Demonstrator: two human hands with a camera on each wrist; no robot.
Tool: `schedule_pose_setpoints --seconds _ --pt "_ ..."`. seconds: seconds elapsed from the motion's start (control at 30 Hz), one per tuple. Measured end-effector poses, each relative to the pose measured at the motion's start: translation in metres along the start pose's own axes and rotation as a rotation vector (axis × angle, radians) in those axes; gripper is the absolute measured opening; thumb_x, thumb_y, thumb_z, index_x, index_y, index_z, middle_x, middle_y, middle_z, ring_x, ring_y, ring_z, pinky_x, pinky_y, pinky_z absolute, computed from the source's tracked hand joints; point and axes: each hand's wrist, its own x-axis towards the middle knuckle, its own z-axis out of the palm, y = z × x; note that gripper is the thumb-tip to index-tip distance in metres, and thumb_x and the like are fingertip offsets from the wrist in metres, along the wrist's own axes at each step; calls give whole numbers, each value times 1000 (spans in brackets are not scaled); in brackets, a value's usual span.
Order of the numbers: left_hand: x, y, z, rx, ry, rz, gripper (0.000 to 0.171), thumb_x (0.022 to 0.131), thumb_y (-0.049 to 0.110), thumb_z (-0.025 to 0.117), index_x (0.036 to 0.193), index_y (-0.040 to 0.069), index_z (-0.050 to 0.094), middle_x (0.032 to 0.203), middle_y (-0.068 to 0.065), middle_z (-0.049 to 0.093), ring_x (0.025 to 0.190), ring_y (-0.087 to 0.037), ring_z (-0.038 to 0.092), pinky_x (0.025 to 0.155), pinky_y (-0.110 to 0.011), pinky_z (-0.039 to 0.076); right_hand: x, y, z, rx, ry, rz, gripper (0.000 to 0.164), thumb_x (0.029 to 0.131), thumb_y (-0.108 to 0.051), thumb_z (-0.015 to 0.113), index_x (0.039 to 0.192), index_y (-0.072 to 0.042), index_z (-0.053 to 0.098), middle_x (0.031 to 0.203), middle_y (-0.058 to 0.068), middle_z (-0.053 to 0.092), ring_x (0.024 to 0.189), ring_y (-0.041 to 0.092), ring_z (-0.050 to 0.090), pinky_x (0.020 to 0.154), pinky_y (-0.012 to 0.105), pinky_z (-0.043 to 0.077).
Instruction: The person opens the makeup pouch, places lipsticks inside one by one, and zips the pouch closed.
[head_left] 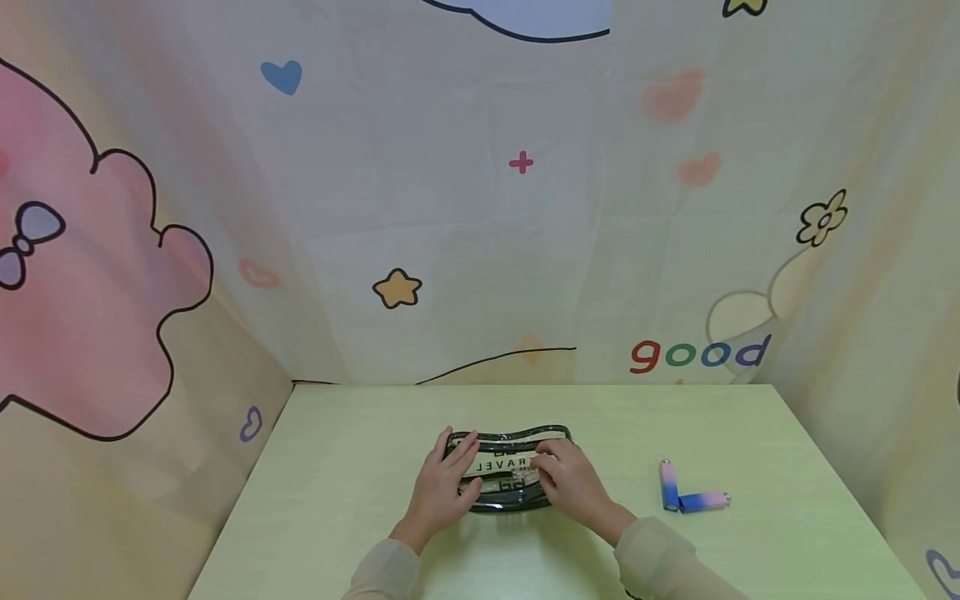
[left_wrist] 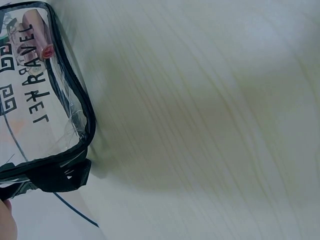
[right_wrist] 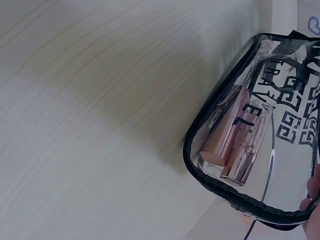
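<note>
A clear pouch with black trim and the printed word "TRAVEL" lies on the table between both hands. My left hand rests on its left end, fingers extended toward the far edge and thumb at the near side. Along the right end, my right hand has its fingers curled and pinches the pouch's upper edge. Through the plastic, the right wrist view shows two shiny rose-gold tubes lying side by side. A black tab sticks out at one corner, near a fingertip of the left hand.
Two small blue-to-pink tubes, one upright in view and one crosswise, lie on the table to the right of the right hand. A printed curtain stands behind the pale table and along both sides.
</note>
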Motion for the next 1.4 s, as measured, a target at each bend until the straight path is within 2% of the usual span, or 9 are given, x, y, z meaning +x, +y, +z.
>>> schedule_pose_setpoints --seconds 0.27,0.53,0.67,0.97,1.27,1.4 --pt "0 -1 1 -5 -8 0 50 83 34 51 129 14 47 139 8 38 131 -31 27 99 -47 33 -1 1 -4 -9 24 -9 13 69 -3 65 77 -13 67 85 0 61 83 15 56 73 33 47" --pt "1 -1 1 -23 -22 -18 51 83 31 53 130 14 46 139 10 37 133 -29 23 99 -48 32 -4 8 -8 -7 127 -49 17 65 -2 66 80 -10 67 84 3 62 80 18 57 69 33 46" --pt "0 -1 1 -13 -21 -12 50 84 34 50 130 14 46 139 9 37 133 -30 24 99 -47 32 -6 12 -10 -9 147 -51 19 65 -3 66 82 -10 67 86 4 63 80 19 57 70 34 46" --pt "0 0 0 -9 -13 -9 50 84 33 51 130 14 46 139 9 38 132 -30 25 99 -46 32 -16 23 -15 -3 167 3 20 68 -4 62 87 -6 66 89 7 62 84 22 56 74 36 46" --pt "0 2 -1 -19 -12 -15 51 82 29 54 129 13 47 138 8 39 132 -30 25 100 -45 32 -29 40 -16 -62 182 111 27 72 -9 60 99 -7 64 100 12 62 91 28 57 75 44 46" --pt "1 2 -2 -19 -12 -15 50 82 29 54 129 13 47 139 8 38 133 -30 24 100 -45 32 -36 50 -16 -97 199 131 32 71 -9 59 102 -4 63 105 16 60 93 32 57 74 48 45"
